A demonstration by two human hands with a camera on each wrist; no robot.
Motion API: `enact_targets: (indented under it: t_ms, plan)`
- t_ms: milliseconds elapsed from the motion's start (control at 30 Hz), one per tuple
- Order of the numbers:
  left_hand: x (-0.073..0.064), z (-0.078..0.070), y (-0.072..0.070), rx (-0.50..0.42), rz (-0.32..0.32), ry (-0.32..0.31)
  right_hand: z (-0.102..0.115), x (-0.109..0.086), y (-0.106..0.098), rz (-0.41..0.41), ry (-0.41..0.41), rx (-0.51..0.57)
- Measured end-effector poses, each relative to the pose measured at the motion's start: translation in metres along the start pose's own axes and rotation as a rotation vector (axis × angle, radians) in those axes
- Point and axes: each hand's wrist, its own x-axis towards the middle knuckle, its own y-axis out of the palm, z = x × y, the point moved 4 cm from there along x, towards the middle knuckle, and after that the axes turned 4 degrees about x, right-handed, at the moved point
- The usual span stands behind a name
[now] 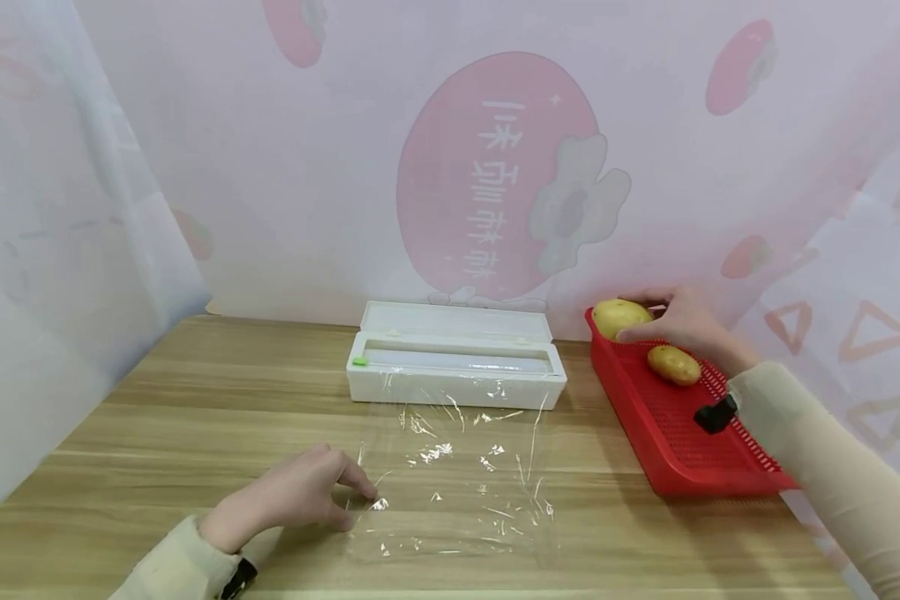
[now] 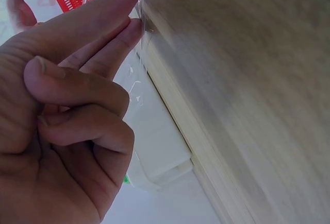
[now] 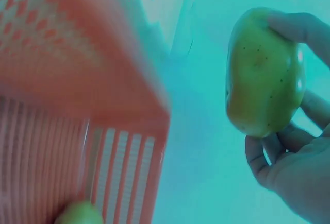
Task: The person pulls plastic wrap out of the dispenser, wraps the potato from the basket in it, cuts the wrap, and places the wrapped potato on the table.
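My right hand (image 1: pixel 678 321) grips a large yellow potato (image 1: pixel 619 318) at the far left corner of a red basket (image 1: pixel 630 408). Thumb and fingers stand on opposite sides of this potato (image 3: pixel 265 74) in the right wrist view. A smaller potato (image 1: pixel 673 365) lies in the basket. On the table, clear cling film (image 1: pixel 457 483) stretches toward me from a white dispenser box (image 1: pixel 457 387). At the film's left edge is my left hand (image 1: pixel 292 496), thumb and forefinger spread apart. Its extended fingertips (image 2: pixel 133 27) touch the film, while two other fingers curl toward the palm.
The dispenser's lid (image 1: pixel 453 321) is raised, and a green slider (image 1: pixel 360 361) sits at its left end. A printed cloth backdrop (image 1: pixel 330 167) rises behind the wooden table (image 1: pixel 217 400) and along both sides. The basket stands near the table's right edge.
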Motion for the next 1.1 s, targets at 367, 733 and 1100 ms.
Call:
enact_targets:
  t_ms: [367, 733, 1100]
  plan:
    - [-0.003, 0.000, -0.002, -0.012, 0.009, -0.024, 0.076, -0.020, 0.094, 0.096, -0.043, 0.288]
    - [0.003, -0.003, -0.005, 0.006, 0.006, -0.015, 0.105, -0.054, 0.218, 0.391, -0.071, 0.316]
    - [0.003, -0.006, -0.007, 0.014, 0.000, -0.016, 0.095, -0.063, 0.240, 0.473, -0.051, 0.315]
